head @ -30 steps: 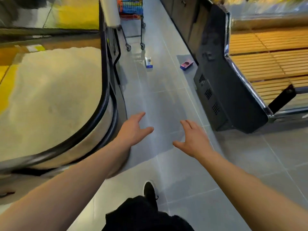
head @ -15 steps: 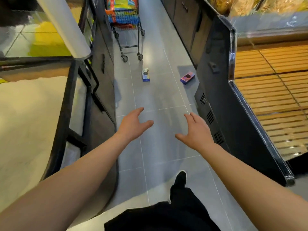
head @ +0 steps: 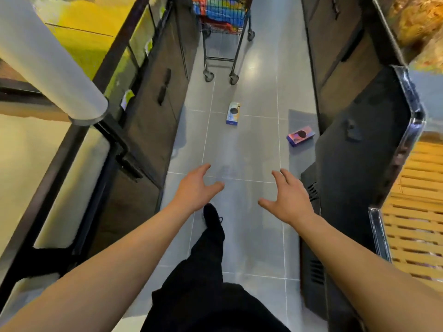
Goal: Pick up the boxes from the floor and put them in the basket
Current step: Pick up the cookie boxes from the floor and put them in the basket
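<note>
Two boxes lie on the grey tiled aisle floor ahead of me. A white and blue box [head: 233, 114] is in the middle of the aisle. A pink and purple box [head: 300, 136] lies to its right, close to the dark display case. Beyond them stands a wheeled cart with a wire basket [head: 221, 13] holding colourful packs. My left hand [head: 196, 188] and my right hand [head: 286, 199] are stretched out in front of me, fingers spread, holding nothing, well short of both boxes.
Dark cabinets [head: 155, 97] line the left side of the narrow aisle, with a white pillar [head: 50, 58] above them. A black display case [head: 354, 164] with wooden slats [head: 417, 212] closes the right side. My dark trouser leg and shoe [head: 212, 219] step forward between my arms.
I have walked forward down the aisle. The boxes and the cart are nearer and lower in view. Both hands stay spread and empty.
</note>
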A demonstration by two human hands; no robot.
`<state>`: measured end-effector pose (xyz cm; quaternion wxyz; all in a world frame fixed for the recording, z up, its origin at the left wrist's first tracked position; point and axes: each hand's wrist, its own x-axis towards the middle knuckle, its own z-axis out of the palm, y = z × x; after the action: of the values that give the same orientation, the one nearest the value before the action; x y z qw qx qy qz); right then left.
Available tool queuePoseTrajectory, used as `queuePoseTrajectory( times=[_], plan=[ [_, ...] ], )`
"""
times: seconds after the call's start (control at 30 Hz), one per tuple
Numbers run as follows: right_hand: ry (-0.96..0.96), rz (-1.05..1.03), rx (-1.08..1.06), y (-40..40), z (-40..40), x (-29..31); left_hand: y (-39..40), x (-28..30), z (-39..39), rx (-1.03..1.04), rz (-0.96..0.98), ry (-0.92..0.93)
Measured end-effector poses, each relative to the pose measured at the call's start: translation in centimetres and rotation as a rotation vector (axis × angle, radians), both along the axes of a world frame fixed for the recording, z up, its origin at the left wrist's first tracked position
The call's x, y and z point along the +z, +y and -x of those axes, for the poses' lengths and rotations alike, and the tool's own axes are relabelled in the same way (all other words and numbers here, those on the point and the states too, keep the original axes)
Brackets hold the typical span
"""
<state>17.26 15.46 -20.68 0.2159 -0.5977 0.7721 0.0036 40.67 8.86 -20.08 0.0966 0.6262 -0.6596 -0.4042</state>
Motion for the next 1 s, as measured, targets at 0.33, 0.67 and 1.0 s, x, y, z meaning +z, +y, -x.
queuePoseTrajectory(
  times=[0.33,0.67,1.0],
  plan=[
    [0.022,-0.024,-0.06,-23.6,6.2,-1.3,-26.2,-1.3,6.9,-0.087,-0.058,-0.022],
    [-0.082,-0.056,-0.161,-41.2,12.1,-5.2,-45.0,-2.7,13.0,-0.177,-0.059,-0.11],
    [-0.266,-0.251,-0.128,-61.6,18.0,-16.9,-63.0,-13.2,19.6,-0.094,-0.305,-0.278]
  ],
)
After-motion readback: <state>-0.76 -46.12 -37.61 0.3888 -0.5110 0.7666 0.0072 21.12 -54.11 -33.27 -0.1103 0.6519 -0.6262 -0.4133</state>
